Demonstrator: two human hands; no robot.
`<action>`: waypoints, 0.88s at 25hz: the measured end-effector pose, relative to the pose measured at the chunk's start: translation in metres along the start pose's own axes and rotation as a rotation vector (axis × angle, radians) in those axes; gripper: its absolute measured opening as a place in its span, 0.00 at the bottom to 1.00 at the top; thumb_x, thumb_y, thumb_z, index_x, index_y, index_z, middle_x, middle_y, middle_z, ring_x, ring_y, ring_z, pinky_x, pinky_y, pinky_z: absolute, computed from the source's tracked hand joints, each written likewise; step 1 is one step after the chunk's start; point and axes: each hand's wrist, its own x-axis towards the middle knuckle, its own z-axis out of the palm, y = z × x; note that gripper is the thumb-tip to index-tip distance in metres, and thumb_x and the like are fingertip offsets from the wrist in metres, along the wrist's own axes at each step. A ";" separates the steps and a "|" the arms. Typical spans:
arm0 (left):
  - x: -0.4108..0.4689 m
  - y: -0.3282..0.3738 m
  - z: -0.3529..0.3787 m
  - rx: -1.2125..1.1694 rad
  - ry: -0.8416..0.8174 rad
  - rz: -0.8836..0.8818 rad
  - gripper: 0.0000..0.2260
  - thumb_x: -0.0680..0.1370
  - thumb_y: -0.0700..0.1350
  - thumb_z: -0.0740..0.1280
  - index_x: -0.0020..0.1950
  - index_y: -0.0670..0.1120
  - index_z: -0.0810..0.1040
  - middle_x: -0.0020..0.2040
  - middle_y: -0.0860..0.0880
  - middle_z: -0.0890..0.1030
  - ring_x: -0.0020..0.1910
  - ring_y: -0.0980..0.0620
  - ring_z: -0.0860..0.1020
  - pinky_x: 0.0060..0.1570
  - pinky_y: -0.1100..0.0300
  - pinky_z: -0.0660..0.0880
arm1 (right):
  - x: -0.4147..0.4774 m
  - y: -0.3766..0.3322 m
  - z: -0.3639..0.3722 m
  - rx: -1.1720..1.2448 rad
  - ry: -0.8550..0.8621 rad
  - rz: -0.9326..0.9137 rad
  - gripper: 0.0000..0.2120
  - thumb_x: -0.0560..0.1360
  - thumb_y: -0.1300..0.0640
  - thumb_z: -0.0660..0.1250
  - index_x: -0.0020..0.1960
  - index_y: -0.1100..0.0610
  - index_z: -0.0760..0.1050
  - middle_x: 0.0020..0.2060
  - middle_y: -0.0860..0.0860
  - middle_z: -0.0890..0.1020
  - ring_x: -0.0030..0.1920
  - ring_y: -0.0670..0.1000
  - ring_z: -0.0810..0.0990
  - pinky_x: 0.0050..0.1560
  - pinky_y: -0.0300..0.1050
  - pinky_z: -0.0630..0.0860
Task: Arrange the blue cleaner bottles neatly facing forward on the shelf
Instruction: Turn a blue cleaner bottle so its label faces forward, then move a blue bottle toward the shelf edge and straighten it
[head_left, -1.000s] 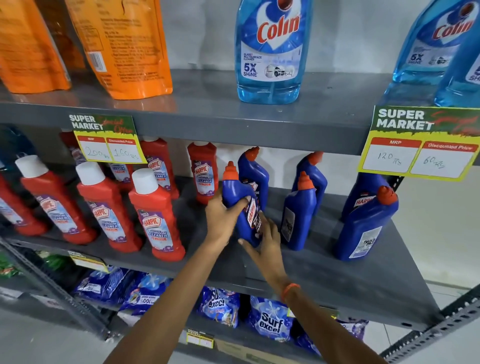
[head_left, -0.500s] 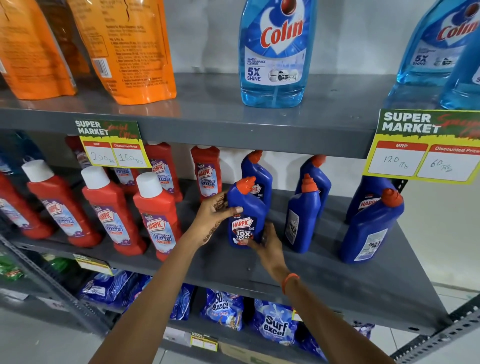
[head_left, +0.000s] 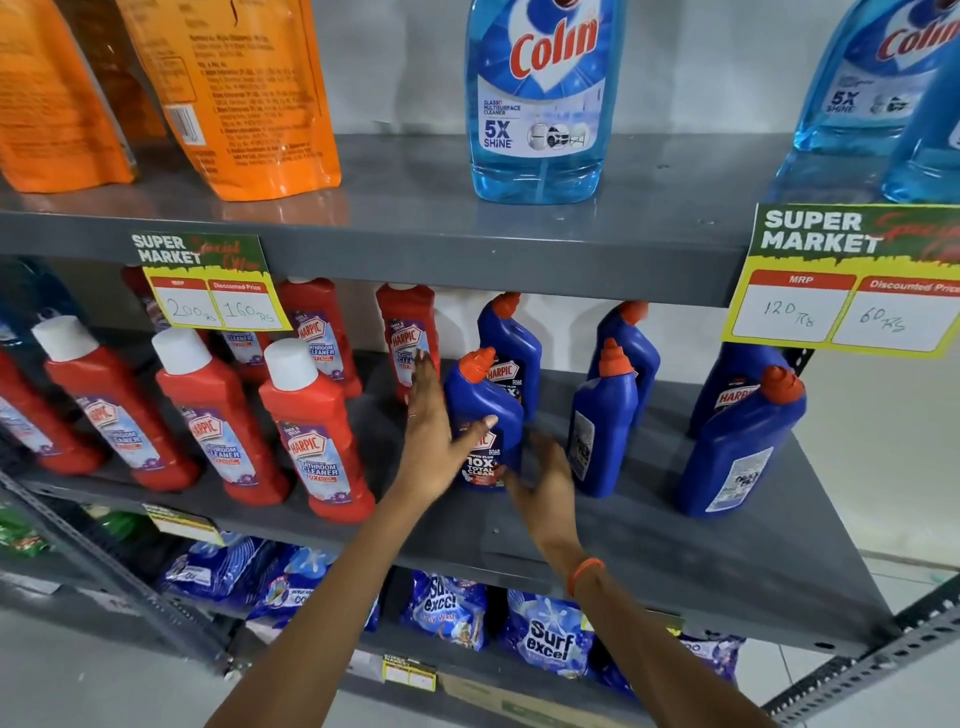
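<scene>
Fingers now splayed off the upright, forward-facing blue bottle.

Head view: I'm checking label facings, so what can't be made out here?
- Front blue bottle: label partly covered by left hand.
- Right hand: motion-blurred, grip unclear.
- Rear right blue bottle: top hidden behind price tag.
- Back labels of two blue bottles: print too small.
</scene>
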 end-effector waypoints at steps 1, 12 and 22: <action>-0.005 0.009 0.006 0.154 0.076 0.092 0.41 0.73 0.52 0.68 0.75 0.43 0.45 0.77 0.41 0.52 0.75 0.48 0.51 0.73 0.55 0.50 | -0.004 -0.003 -0.007 -0.036 0.103 -0.083 0.23 0.70 0.67 0.69 0.63 0.60 0.69 0.60 0.58 0.75 0.61 0.55 0.73 0.62 0.52 0.73; 0.007 0.052 0.103 -0.056 -0.215 0.052 0.26 0.77 0.42 0.64 0.72 0.45 0.59 0.72 0.45 0.68 0.69 0.47 0.68 0.62 0.65 0.62 | 0.005 0.032 -0.076 0.042 0.225 0.169 0.23 0.68 0.64 0.74 0.59 0.60 0.70 0.55 0.59 0.76 0.57 0.59 0.75 0.59 0.59 0.74; 0.041 0.055 0.097 -0.195 -0.490 0.014 0.28 0.72 0.48 0.72 0.69 0.46 0.66 0.67 0.47 0.72 0.64 0.52 0.71 0.63 0.58 0.70 | 0.003 0.046 -0.114 0.114 -0.005 0.096 0.14 0.73 0.61 0.69 0.57 0.55 0.71 0.49 0.52 0.81 0.51 0.54 0.80 0.49 0.42 0.80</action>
